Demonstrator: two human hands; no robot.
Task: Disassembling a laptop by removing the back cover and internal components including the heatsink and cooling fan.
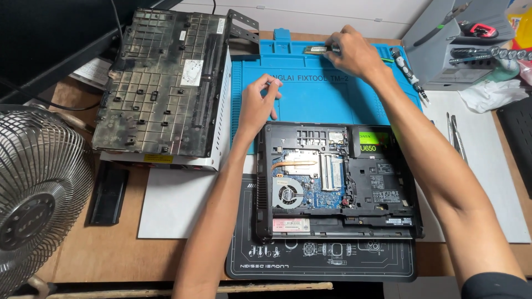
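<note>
An opened black laptop (388,182) lies bottom up on a black mat, its fan, copper heat pipe and blue circuit board exposed. My left hand (258,105) rests on the blue repair mat (310,99) just beyond the laptop's far left corner, with something small pinched between thumb and forefinger. My right hand (354,52) reaches to the far edge of the blue mat, its fingertips on a small flat module (317,50) lying in a tray slot there.
A removed black cover panel (160,83) lies on a white box at the left. A metal fan (39,194) stands at the near left. A screwdriver (409,73), a grey tool holder (460,50) and tweezers (457,135) are at the right. A black mat (321,260) lies under the laptop.
</note>
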